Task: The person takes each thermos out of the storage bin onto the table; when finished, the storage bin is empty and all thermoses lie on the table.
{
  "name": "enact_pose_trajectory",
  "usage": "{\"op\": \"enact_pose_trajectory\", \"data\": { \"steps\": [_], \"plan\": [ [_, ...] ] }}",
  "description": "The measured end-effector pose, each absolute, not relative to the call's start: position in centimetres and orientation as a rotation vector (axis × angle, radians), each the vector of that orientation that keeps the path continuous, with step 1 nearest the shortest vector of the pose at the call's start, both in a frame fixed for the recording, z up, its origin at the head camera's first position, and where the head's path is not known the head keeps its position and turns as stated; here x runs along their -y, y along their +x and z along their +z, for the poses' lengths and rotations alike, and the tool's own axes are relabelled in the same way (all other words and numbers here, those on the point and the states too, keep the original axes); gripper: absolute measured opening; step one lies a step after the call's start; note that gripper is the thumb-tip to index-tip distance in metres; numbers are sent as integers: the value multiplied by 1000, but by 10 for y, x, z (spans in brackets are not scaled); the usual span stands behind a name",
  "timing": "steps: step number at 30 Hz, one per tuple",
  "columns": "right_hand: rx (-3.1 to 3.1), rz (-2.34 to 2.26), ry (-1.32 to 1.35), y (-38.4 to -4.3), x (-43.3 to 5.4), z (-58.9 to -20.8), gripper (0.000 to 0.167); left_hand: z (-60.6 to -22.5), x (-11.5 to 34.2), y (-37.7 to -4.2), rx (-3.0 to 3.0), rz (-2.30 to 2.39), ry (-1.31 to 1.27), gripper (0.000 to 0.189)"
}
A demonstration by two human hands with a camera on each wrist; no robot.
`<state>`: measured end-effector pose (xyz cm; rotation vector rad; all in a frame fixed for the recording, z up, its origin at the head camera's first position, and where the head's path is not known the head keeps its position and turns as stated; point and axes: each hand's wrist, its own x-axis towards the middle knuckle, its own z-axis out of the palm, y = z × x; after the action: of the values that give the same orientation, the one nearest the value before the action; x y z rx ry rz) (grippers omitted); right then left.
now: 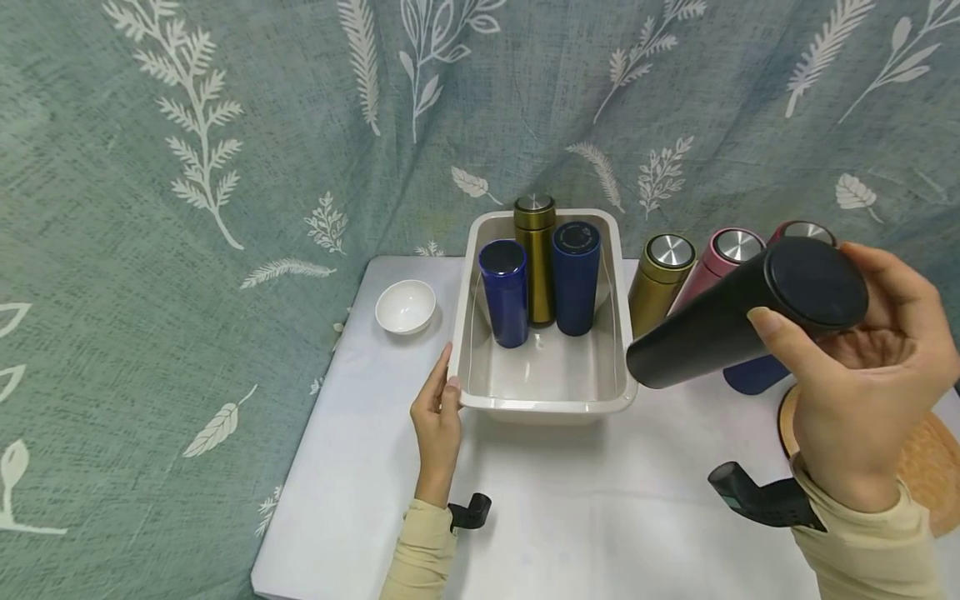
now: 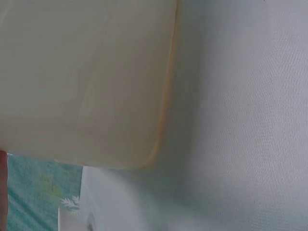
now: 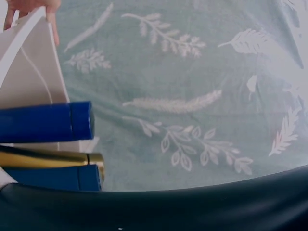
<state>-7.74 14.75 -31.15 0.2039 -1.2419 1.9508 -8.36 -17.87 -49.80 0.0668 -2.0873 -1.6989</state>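
My right hand holds a black thermos bottle tilted in the air, right of a white plastic tub. Thumb and fingers grip it near its wider end; its other end overlaps the tub's right rim in the head view. Along the bottom of the right wrist view runs the same black thermos. With thumb and fingers, my left hand holds the tub's front left rim. Standing in the tub are a bright blue thermos, a tall gold thermos and a dark blue thermos.
Right of the tub stand a gold thermos, a pink thermos and a red thermos; a blue thermos is mostly hidden. A round wooden board lies far right, a white bowl left. Leaf-patterned cloth hangs behind.
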Motion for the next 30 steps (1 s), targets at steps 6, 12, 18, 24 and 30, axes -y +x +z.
{"op": "enact_pose_trajectory", "data": {
  "steps": [6,12,18,24,30],
  "plan": [
    [1284,1933,170,-79,-153,-321,65,-499,179,-83,2086,-1694,67,45],
    [1319,1923,144,-82,-156,-332,64,-499,180,-83,2087,-1698,65,45],
    [1434,1864,63,-82,-161,-347,66,-499,180,-83,2082,-1703,72,46],
    [1758,1620,-179,-85,-171,-369,70,-499,179,-84,2089,-1712,67,46],
    [1887,1557,-285,-91,-179,-387,73,-498,179,-84,2089,-1705,83,47]
  ]
}}
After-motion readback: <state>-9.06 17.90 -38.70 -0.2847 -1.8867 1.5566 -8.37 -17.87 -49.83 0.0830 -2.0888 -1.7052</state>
